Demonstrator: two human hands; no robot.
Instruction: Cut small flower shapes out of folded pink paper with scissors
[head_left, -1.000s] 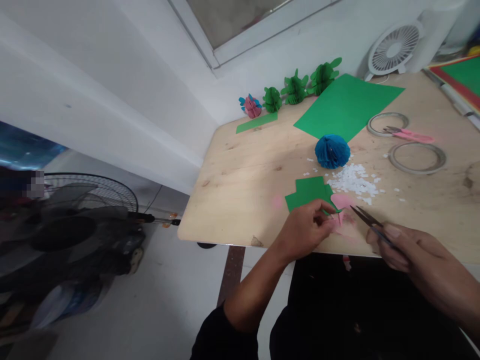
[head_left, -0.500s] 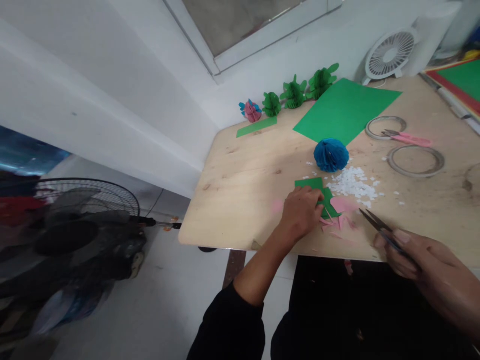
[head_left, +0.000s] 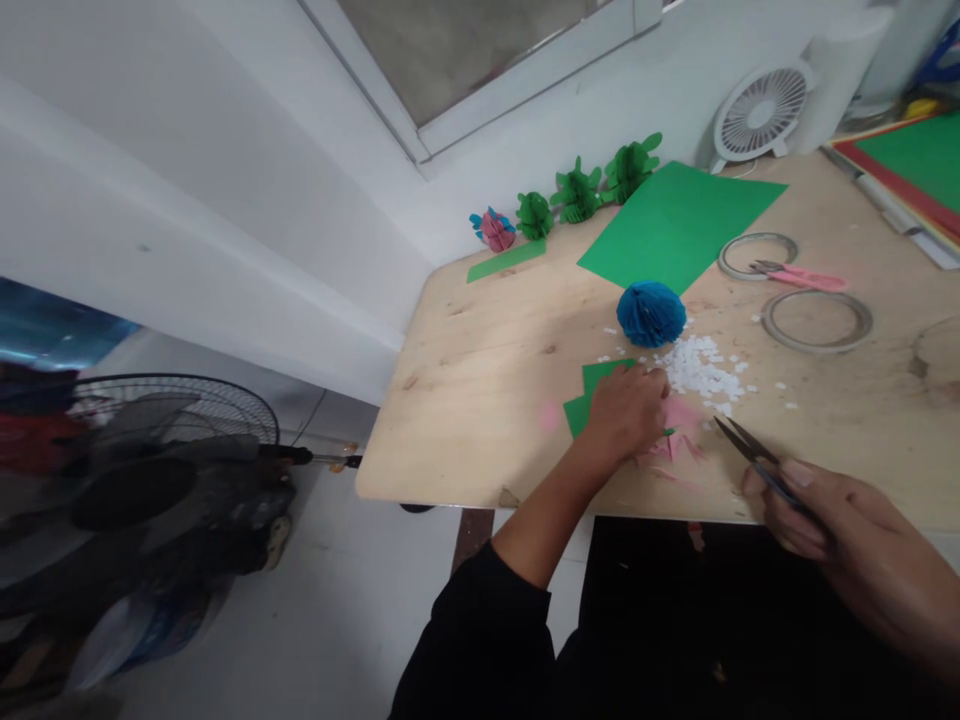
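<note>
My right hand [head_left: 810, 510] grips a pair of dark scissors [head_left: 757, 458], whose blades are parted and point toward the pink paper pieces. Low over the table, my left hand [head_left: 630, 408] has curled fingers, with the fingertips at the edge of a pink paper piece [head_left: 682, 410]. What they hold, if anything, is hidden. Pieces of green paper [head_left: 577, 413] stick out from under that hand on its left. Thin pink scraps [head_left: 675, 448] lie close to the wrist. A blue honeycomb paper ball [head_left: 651, 314] rests just beyond, beside a heap of small white paper bits [head_left: 701, 368].
Along the wall stand several paper honeycomb figures [head_left: 577, 192]. A large green sheet [head_left: 682, 225], tape rolls [head_left: 817, 320], pink-handled scissors [head_left: 806, 277] and a small white fan [head_left: 761, 110] are on the wooden table [head_left: 465, 400]. A floor fan [head_left: 172, 430] stands at left.
My left hand has moved right, from the green paper to the pink pieces. One green piece now lies to the left of the hand. My right hand still holds the scissors open.
</note>
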